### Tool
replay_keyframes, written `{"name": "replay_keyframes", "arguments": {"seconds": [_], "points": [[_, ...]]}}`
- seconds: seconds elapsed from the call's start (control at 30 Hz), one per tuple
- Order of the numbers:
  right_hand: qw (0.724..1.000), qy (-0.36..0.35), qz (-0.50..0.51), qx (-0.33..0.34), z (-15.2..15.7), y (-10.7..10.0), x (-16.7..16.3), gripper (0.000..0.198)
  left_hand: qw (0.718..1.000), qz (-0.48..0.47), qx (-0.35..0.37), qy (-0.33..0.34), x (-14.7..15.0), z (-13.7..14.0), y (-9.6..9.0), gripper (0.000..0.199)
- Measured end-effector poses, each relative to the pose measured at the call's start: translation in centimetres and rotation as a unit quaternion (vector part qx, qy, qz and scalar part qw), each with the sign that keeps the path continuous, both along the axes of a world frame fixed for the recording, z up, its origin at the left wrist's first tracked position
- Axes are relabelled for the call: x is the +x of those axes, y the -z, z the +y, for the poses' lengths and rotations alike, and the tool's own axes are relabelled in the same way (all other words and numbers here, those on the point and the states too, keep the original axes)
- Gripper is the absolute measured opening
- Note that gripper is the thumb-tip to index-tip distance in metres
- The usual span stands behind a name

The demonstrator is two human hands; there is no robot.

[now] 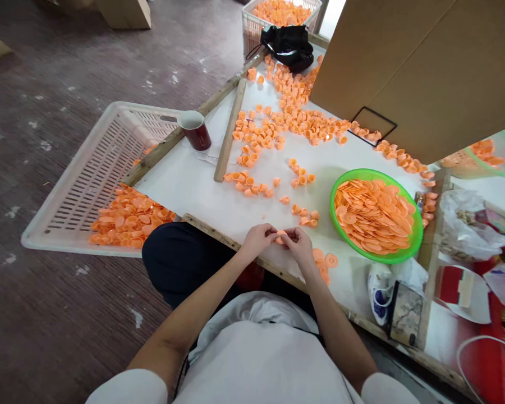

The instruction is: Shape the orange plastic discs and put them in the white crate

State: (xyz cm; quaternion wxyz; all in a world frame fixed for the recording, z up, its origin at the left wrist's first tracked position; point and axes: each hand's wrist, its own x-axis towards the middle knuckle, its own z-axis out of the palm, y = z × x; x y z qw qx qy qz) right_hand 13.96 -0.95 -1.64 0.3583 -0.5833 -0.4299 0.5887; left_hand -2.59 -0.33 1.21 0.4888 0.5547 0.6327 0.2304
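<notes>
Near the front edge of the white table (168,179), my left hand (260,240) and my right hand (299,245) meet, both closed around one small orange plastic piece (280,238). Fingers partly cover it, so its full shape is hidden. Just right of my right hand lie several flat orange discs (331,260). Further right stands a green bowl (335,224) heaped with the same discs. Beyond my hands, small orange cups (307,213) lie in little groups, and a larger spread of them (294,115) runs to the far end.
A white crate (71,196) with orange pieces stands left, below the table edge. A dark red mug (200,134) sits by a wooden strip (231,132). A large cardboard box (404,73) stands at the back right. A phone (406,314) leans at the front right.
</notes>
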Motion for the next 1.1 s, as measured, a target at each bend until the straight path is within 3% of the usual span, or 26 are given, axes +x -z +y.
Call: {"name": "replay_keyframes", "arguments": {"seconds": [0.17, 0.33, 0.57, 0.67, 0.83, 0.97, 1.1], "points": [[0.999, -0.026, -0.011, -0.03, 0.7, -0.3, -0.2, 0.042, 0.997, -0.049, -0.049, -0.015, 0.3, 0.4, 1.4, 0.012], [0.997, -0.065, 0.005, -0.045, 1.2, -0.3, 0.2, 0.04, 0.988, -0.111, -0.104, -0.039, 0.3, 0.3, 1.5, 0.008], [0.991, -0.085, -0.083, -0.067, 2.6, 0.0, -0.1, 0.025, 0.992, -0.031, -0.12, -0.017, 0.7, 1.4, 2.2, 0.007], [0.985, -0.121, -0.111, -0.049, 3.1, -0.2, 0.1, 0.021, 0.99, -0.032, -0.136, 0.012, 0.6, 2.0, 2.1, 0.008], [0.984, -0.158, -0.085, 0.005, 2.4, -0.1, 1.0, 0.022, 0.99, -0.039, -0.135, -0.002, 0.6, 1.7, 1.2, 0.003], [0.97, -0.156, -0.175, 0.063, 1.8, 0.3, 0.9, 0.02, 0.995, -0.007, -0.1, 0.003, 0.9, 1.1, 1.6, 0.004], [0.962, -0.151, -0.21, 0.082, 1.6, -0.8, 0.0, 0.015, 0.997, 0.015, -0.081, 0.014, 1.5, 1.0, 2.0, 0.005]]}}
